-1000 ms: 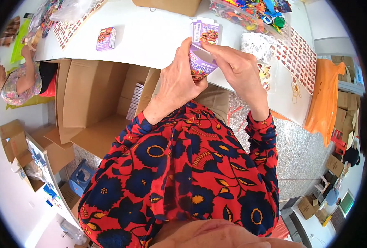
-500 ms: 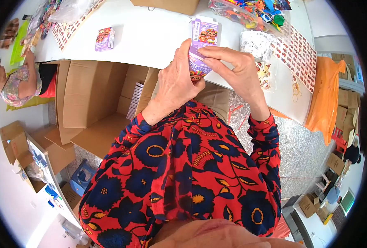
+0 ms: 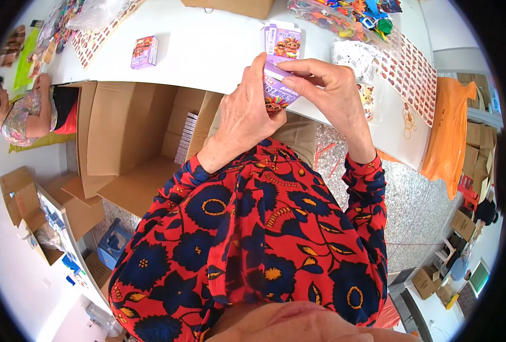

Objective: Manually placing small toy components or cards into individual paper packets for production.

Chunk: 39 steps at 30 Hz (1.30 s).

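A small purple printed carton (image 3: pixel 278 96) is held upright above the table's near edge. My left hand (image 3: pixel 241 117) wraps round its left side, with the index finger reaching up to its top. At the carton's upper edge, the thumb and index finger of my right hand (image 3: pixel 338 94) pinch the flap. Just beyond lies another purple carton (image 3: pixel 287 47) with its end flaps out. A closed purple carton (image 3: pixel 144 52) stands farther left on the white table (image 3: pixel 207 51).
Below the table at left, a large open cardboard box (image 3: pixel 122 131) holds a row of small cartons (image 3: pixel 186 137). A bag of colourful toys (image 3: pixel 350 23), white packets (image 3: pixel 355 60) and a sticker sheet (image 3: pixel 410 77) lie at right. Another person (image 3: pixel 30 111) sits at far left.
My right hand has shifted slightly right and the carton has tilted a little, showing more of its top edge. The person at left has drawn their hands closer in.
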Available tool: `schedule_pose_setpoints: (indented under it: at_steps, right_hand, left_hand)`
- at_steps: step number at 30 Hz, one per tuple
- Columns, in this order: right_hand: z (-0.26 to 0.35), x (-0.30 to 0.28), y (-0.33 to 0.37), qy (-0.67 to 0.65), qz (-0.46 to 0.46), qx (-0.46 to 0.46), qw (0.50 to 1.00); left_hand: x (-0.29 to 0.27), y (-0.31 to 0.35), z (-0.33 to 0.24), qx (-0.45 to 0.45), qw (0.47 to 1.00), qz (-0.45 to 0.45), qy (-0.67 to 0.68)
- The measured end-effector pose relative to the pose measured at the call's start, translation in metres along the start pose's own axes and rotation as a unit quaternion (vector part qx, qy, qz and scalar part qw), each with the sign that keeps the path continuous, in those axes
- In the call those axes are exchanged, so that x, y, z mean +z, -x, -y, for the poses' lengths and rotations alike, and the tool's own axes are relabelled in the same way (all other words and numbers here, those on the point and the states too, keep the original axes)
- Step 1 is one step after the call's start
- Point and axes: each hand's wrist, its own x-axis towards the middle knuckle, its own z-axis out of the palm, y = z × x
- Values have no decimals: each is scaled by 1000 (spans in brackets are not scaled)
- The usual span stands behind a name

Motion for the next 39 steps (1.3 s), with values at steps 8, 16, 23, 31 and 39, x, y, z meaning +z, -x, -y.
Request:
schedule_pose_setpoints:
  at_steps: [8,16,23,31,39]
  right_hand:
    - [-5,0,-2,9,-8,-17,1000]
    - [-5,1,-4,53,-8,-71,996]
    - [-11,-3,-10,64,30,-74,995]
    - [-31,-9,-2,-70,64,-19,995]
    - [-27,-5,-7,73,17,-74,994]
  left_hand:
    - [2,0,-1,11,1000,-11,2]
    - [3,1,1,12,1000,5,6]
    - [7,4,5,24,999,-5,38]
    - [4,1,9,-8,999,3,34]
    - [7,3,6,-34,999,11,11]
